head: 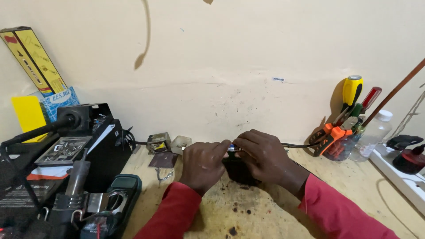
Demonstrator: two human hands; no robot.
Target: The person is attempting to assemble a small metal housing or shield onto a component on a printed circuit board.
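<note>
A worn wooden counter (265, 212) with dark burn marks is seen against a cream wall (221, 53). At the left, a black soldering station (84, 132) and a dark green multimeter (119, 194) are set near the edge. At the far right, a holder of screwdrivers and pliers (343, 132) and a clear plastic bottle (374, 135) are placed by the wall. At the centre, a small black box (239, 170) is rested on the counter, largely hidden under the hands. The left hand (203, 163) and the right hand (265, 157) are brought together over it, and each grip is pinched shut on a tiny blue and metal part (233, 149) held just above the box. The part is judged light, stiff and easily dropped or bent; it is best taken by its ends with fingertips only.
</note>
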